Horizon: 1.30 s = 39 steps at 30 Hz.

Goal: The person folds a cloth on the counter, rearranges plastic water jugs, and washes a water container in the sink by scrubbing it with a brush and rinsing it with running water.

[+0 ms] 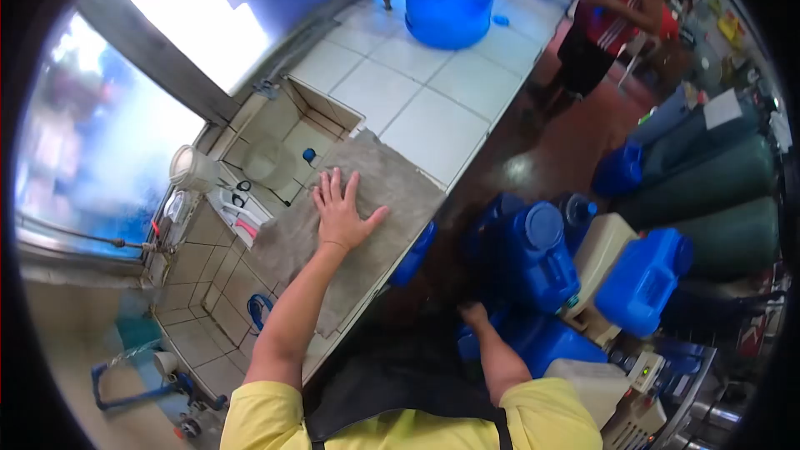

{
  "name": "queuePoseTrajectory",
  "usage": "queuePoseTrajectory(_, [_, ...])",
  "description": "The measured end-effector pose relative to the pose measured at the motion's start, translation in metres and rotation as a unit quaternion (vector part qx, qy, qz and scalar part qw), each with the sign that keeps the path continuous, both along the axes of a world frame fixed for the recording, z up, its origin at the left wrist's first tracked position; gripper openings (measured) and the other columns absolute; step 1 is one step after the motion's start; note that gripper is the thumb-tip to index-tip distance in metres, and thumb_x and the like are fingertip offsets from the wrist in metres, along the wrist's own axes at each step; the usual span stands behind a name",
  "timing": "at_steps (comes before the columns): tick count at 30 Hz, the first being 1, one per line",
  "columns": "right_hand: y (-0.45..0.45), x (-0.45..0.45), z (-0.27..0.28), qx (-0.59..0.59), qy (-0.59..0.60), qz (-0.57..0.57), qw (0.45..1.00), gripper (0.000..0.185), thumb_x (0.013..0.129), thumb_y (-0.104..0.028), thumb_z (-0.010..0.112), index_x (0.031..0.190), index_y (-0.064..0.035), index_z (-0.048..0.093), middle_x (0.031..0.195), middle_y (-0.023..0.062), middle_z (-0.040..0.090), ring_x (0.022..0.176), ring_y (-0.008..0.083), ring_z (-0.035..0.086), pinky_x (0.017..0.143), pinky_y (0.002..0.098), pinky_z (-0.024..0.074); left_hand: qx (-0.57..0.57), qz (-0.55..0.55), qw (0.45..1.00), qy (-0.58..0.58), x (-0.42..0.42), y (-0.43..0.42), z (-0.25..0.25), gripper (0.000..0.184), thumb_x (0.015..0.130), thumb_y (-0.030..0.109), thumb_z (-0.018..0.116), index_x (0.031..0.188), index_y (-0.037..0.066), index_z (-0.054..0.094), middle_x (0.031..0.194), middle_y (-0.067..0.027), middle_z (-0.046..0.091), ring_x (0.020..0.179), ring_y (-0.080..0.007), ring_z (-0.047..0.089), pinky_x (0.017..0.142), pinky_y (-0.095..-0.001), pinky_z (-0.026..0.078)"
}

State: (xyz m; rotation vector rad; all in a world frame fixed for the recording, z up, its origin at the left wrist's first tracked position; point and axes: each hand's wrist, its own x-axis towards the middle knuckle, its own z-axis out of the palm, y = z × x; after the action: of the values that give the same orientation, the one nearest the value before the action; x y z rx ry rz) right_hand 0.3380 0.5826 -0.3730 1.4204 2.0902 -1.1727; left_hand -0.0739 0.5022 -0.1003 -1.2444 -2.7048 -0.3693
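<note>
Pressing step, I'd judge: my left hand [340,221] lies open, palm down on the gray cloth [392,192] atop the near counter [437,137], sliding it needs even pressure; right hand [473,314], near blue containers [550,346], can't tell grip.

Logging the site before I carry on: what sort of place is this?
Probably a water-refilling shop: big blue water containers crowd the floor, another stands on the tiled counter, and there's a tiled basin.

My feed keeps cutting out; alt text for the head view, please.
Left hand spread flat, palm down, on a grey cloth over a tiled counter, beside a sunken basin; right hand lowered near blue jugs. Another person stands beyond.
</note>
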Motion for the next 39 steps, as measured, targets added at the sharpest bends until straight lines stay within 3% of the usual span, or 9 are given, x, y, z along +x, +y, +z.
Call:
queuePoseTrajectory(1, [0.004,0.013,-0.001,-0.034,-0.012,-0.045,0.998,0.040,0.088,-0.039,0.071,0.104,-0.0030,0.076,0.098,0.0162,0.075,0.089,0.0357,0.070,0.079,0.0401,0.0549,-0.003,0.002,1.000,-0.006,0.000,0.003,-0.001,0.095,0.082,0.071,0.061,0.153,0.010,0.040,0.161,-0.0241,0.026,0.150,-0.0452,0.017,0.121,-0.0593,0.009])
queuePoseTrajectory(3, [0.011,0.016,0.038,-0.042,-0.055,-0.062,0.996,0.043,0.090,-0.038,0.067,0.117,-0.0045,0.073,0.118,0.0153,0.072,0.106,0.0364,0.067,0.092,0.0398,0.0529,0.014,0.011,1.000,-0.003,-0.003,0.009,0.001,0.095,0.082,0.072,0.060,0.152,0.010,0.040,0.161,-0.0242,0.026,0.150,-0.0453,0.017,0.121,-0.0594,0.009])
queuePoseTrajectory(12, [0.033,-0.011,0.107,-0.005,0.030,-0.011,0.999,0.046,0.089,-0.035,0.070,0.121,-0.0007,0.070,0.118,0.0175,0.072,0.106,0.0319,0.069,0.092,0.0344,0.0535,0.023,0.011,0.999,-0.042,-0.015,0.004,-0.008,0.097,0.078,0.075,0.062,0.149,0.010,0.045,0.159,-0.0245,0.029,0.150,-0.0443,0.018,0.121,-0.0586,0.011])
queuePoseTrajectory(16, [0.025,-0.025,0.140,0.025,0.068,-0.011,0.997,0.045,0.090,-0.037,0.068,0.118,-0.0015,0.072,0.112,0.0148,0.074,0.101,0.0306,0.070,0.088,0.0354,0.0542,0.098,-0.022,0.965,-0.242,-0.039,-0.009,0.003,0.087,0.083,0.062,0.066,0.148,0.009,0.045,0.157,-0.0218,0.034,0.145,-0.0413,0.031,0.120,-0.0510,0.024])
queuePoseTrajectory(18, [0.018,-0.033,0.161,0.038,0.089,-0.016,0.995,0.045,0.090,-0.037,0.068,0.117,-0.0013,0.072,0.111,0.0150,0.074,0.100,0.0306,0.070,0.087,0.0353,0.0543,0.141,-0.028,0.961,-0.236,-0.042,-0.030,0.008,0.085,0.084,0.059,0.067,0.148,0.008,0.046,0.156,-0.0215,0.036,0.144,-0.0403,0.034,0.118,-0.0492,0.027])
queuePoseTrajectory(24, [0.024,-0.082,0.193,0.102,0.181,-0.030,0.978,0.042,0.090,-0.036,0.071,0.107,0.0020,0.074,0.101,0.0141,0.075,0.090,0.0233,0.069,0.082,0.0325,0.0525,0.266,-0.013,0.943,-0.198,-0.029,-0.134,0.023,0.071,0.085,0.040,0.074,0.143,0.006,0.050,0.151,-0.0204,0.043,0.137,-0.0358,0.044,0.112,-0.0415,0.039])
queuePoseTrajectory(26, [0.024,-0.113,0.226,0.183,0.263,-0.027,0.947,0.045,0.091,-0.039,0.069,0.108,0.0018,0.073,0.104,0.0172,0.074,0.091,0.0323,0.069,0.082,0.0360,0.0540,0.295,0.019,0.932,-0.211,-0.033,-0.185,0.018,0.070,0.086,0.041,0.073,0.142,0.005,0.052,0.150,-0.0207,0.044,0.137,-0.0362,0.044,0.112,-0.0428,0.039])
queuePoseTrajectory(31, [0.019,-0.202,0.269,0.434,0.350,0.020,0.830,0.056,0.092,-0.048,0.068,0.115,0.0036,0.068,0.127,0.0263,0.062,0.117,0.0400,0.059,0.101,0.0415,0.0472,0.292,0.188,0.923,-0.167,-0.023,-0.313,0.011,0.067,0.088,0.041,0.071,0.140,0.002,0.052,0.147,-0.0204,0.047,0.134,-0.0365,0.047,0.111,-0.0437,0.040])
queuePoseTrajectory(39, [0.002,-0.302,0.284,0.460,0.256,0.117,0.842,0.071,0.094,-0.059,0.055,0.140,-0.0042,0.055,0.152,0.0252,0.042,0.140,0.0445,0.037,0.115,0.0494,0.0317,0.194,0.351,0.910,-0.107,0.053,-0.476,0.009,0.057,0.087,0.040,0.073,0.126,0.000,0.063,0.134,-0.0193,0.058,0.118,-0.0361,0.059,0.100,-0.0406,0.048])
